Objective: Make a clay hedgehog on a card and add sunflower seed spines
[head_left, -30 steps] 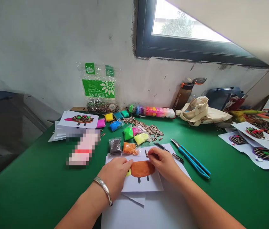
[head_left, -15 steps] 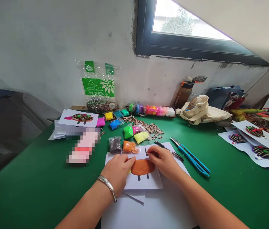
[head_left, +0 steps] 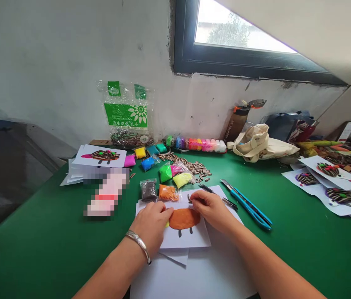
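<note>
A white card [head_left: 200, 238] bears a flat oval of orange clay [head_left: 184, 219], with two short dark legs below it and a bit of yellow [head_left: 167, 224] at its left end. My left hand [head_left: 152, 222], wearing a silver bangle, is closed on the card's left part, its thumb against the oval's left edge; its fingertips are partly hidden. At the oval's upper right, my right hand [head_left: 208, 204] is closed in a pinch. A small dark sliver [head_left: 189, 198] shows by its fingertips, too small to name surely. Bags of black clay [head_left: 148, 189] and orange clay [head_left: 168, 192] lie just beyond.
Sunflower seeds [head_left: 191, 163] lie in a heap behind more bagged clay. A blue cutter [head_left: 250, 207], its blade showing, and pens [head_left: 208, 189] are at right. Decorated cards [head_left: 339, 193] lie far right, with a card stack [head_left: 101, 154] at left. A seed bag [head_left: 127, 116] leans on the wall.
The whole view has shifted slightly. Both hands keep nearly the same places around the orange oval, and nothing has visibly been picked up or let go.
</note>
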The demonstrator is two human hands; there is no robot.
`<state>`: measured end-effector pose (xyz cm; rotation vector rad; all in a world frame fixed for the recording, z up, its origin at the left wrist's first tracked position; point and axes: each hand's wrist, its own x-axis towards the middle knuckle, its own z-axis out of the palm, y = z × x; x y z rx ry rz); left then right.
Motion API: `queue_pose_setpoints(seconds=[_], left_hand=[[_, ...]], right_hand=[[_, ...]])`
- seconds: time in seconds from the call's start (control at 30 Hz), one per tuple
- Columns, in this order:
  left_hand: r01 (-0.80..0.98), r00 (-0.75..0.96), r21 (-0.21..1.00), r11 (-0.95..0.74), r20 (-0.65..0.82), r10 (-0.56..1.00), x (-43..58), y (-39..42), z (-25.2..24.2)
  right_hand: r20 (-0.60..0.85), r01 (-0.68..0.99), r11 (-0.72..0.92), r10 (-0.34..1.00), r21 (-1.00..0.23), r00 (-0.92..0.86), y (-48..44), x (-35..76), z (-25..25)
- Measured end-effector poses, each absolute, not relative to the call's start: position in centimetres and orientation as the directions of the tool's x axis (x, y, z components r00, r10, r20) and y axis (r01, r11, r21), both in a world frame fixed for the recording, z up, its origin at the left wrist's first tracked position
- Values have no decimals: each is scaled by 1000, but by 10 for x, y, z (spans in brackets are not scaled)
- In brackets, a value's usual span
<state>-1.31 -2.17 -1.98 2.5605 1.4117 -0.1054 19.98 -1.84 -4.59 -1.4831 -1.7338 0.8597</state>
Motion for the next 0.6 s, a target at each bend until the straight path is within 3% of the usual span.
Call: queue_pose_setpoints(seconds=[0.17, 0.6], left_hand=[[841, 538, 163, -516, -152, 829, -14, -20, -22], [832, 554, 148, -535, -166, 816, -19, -22, -13]], right_hand=[[19, 531, 88, 991, -843, -133, -19, 208, -42], [-35, 783, 106, 986, -614, -161, -36, 208, -24]])
